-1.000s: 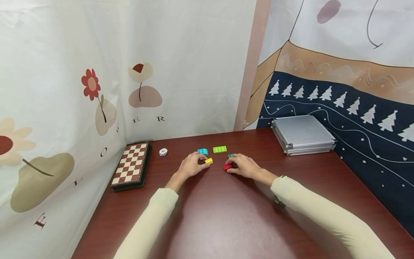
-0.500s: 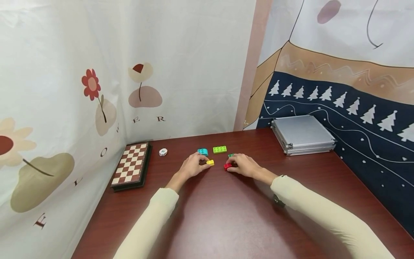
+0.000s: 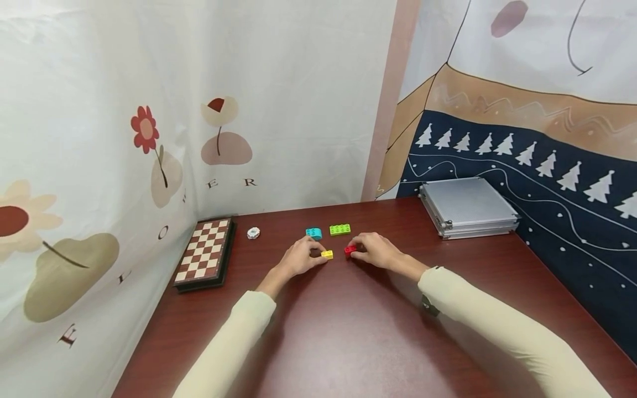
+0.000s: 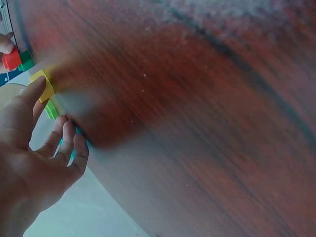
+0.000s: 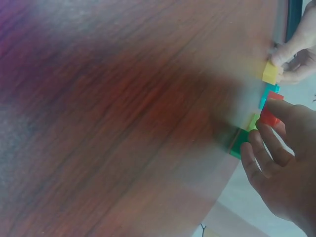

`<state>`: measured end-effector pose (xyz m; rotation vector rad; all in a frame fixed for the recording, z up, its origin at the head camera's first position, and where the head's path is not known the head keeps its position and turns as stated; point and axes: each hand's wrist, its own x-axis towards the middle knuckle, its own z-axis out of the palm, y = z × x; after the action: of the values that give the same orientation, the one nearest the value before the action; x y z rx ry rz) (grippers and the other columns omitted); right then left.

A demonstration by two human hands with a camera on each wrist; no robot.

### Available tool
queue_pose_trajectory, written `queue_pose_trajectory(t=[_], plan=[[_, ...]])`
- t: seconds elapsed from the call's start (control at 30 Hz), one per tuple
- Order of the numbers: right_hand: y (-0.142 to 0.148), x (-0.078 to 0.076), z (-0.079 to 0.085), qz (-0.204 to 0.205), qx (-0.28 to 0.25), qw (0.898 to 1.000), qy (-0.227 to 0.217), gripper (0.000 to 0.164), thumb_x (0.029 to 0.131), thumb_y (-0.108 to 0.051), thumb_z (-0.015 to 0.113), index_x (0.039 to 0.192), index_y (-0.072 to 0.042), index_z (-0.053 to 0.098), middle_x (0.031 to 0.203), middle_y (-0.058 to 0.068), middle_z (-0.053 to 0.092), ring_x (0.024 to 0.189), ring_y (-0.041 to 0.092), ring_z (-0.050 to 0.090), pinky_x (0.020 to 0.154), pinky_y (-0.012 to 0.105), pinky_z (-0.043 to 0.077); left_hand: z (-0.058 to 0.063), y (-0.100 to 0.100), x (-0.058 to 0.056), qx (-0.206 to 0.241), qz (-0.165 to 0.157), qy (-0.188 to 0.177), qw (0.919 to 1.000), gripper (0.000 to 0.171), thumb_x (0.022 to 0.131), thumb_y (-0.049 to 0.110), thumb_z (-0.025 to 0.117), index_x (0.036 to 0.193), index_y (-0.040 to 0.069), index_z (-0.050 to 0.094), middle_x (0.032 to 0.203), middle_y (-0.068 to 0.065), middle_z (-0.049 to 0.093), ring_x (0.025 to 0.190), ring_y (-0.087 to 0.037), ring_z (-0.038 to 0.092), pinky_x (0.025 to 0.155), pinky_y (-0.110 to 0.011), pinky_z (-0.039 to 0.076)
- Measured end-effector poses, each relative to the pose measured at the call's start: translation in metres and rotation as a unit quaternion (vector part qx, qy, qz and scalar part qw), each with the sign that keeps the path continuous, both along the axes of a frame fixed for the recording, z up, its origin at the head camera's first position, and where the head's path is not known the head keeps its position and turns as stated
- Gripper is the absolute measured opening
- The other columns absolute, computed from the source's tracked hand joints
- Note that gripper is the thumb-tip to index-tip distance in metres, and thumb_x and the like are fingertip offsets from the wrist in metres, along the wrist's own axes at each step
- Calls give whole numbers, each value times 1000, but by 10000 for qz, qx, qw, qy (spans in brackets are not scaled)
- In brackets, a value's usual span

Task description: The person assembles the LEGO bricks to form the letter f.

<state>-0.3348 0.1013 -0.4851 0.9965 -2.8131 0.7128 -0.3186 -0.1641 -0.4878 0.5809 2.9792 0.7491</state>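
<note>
Bringing yellow brick and red brick closer together than earlier, pinching yellow with left hand, red with right hand, holding both slightly apart over brown table, in front of teal brick and lime brick.

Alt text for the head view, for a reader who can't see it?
A left hand pinches a yellow brick and a right hand a red brick, apart, at a brown table. A blue brick and a lime-green brick lie beyond, with a checkered board at left and a flat silver stack at right.
</note>
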Motion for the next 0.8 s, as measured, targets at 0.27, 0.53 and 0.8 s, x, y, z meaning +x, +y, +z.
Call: queue_pose_trajectory(t=[0.27, 0.53, 0.8], plan=[[-6, 2, 6, 128, -138, 9998, 35, 24, 94, -20, 80, 116, -10, 77, 105, 2, 74, 88, 13, 64, 82, 30, 56, 1, 0, 6, 189, -76, -255, 9995, 17, 93, 32, 81, 107, 22, 81, 110, 0, 60, 94, -19, 59, 79, -38, 51], [-18, 6, 13, 335, -332, 9988, 131, 23, 92, -20, 82, 112, -10, 77, 100, 0, 75, 81, 10, 61, 76, 26, 55, 1, -1, 13, 260, -203, -303, 9990, 17, 92, 32, 82, 105, 21, 81, 104, -2, 59, 90, -17, 56, 75, -35, 49], [-29, 5, 13, 441, -347, 9983, 143, 22, 91, -24, 84, 109, -13, 80, 100, -2, 76, 82, 7, 65, 77, 23, 57, -1, 0, 16, 380, -64, -399, 9985, 20, 91, 33, 83, 106, 18, 82, 109, -1, 58, 93, -18, 57, 76, -35, 49]])
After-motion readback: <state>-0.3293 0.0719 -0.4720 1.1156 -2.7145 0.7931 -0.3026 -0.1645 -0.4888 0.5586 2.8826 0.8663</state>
